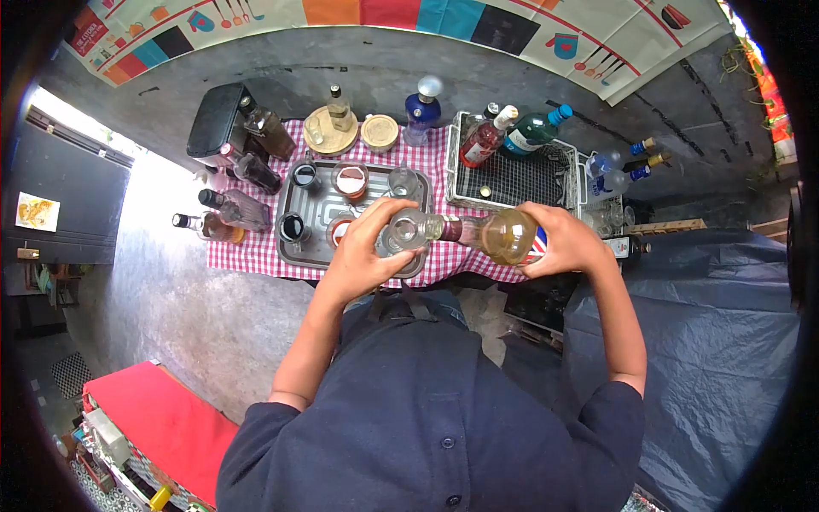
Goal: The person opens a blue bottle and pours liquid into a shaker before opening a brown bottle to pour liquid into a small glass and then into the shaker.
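Bottle [503,239] tilted, your right hand's [559,241] fingers round its base, neck at glass [404,229] gripped by your left hand [363,256] above tray's [321,203] near right corner; likely pour, needs steady tilt.

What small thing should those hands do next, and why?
Probably tip the bottle a touch further with the right hand, while the left hand steadies the glass. The bottle leans with its neck pointing at the glass, and pale liquid shows in its body. I can't tell whether any is flowing yet, so a slow, slight tilt seems wisest.
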A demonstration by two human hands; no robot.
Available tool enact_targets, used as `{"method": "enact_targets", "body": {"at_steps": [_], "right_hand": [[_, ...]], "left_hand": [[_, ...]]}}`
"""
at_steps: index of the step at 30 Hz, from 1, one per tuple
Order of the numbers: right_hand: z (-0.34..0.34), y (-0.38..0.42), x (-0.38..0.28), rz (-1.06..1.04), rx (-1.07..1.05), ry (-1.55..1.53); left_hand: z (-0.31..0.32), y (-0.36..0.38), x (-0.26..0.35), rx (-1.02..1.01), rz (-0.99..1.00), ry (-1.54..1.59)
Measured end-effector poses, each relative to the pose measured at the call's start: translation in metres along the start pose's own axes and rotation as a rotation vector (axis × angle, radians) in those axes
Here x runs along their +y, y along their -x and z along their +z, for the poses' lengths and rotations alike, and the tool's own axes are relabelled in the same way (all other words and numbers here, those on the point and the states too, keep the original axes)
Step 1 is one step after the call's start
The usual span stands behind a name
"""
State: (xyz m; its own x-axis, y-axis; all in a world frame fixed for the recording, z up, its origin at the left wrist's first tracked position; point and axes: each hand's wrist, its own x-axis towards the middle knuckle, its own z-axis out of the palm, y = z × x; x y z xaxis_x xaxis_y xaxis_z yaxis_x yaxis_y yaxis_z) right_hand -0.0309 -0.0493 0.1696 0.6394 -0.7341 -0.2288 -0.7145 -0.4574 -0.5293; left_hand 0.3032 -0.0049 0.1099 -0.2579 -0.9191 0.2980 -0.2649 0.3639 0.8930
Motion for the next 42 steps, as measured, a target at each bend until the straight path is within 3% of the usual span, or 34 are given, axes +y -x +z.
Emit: {"method": "enact_targets", "body": {"at_steps": [42], "right_hand": [[-0.021,0.008,-0.019,0.106,-0.013,0.099]], "left_hand": [[0.01,-0.004,-0.003,0.009,-0.027,0.037]]}}
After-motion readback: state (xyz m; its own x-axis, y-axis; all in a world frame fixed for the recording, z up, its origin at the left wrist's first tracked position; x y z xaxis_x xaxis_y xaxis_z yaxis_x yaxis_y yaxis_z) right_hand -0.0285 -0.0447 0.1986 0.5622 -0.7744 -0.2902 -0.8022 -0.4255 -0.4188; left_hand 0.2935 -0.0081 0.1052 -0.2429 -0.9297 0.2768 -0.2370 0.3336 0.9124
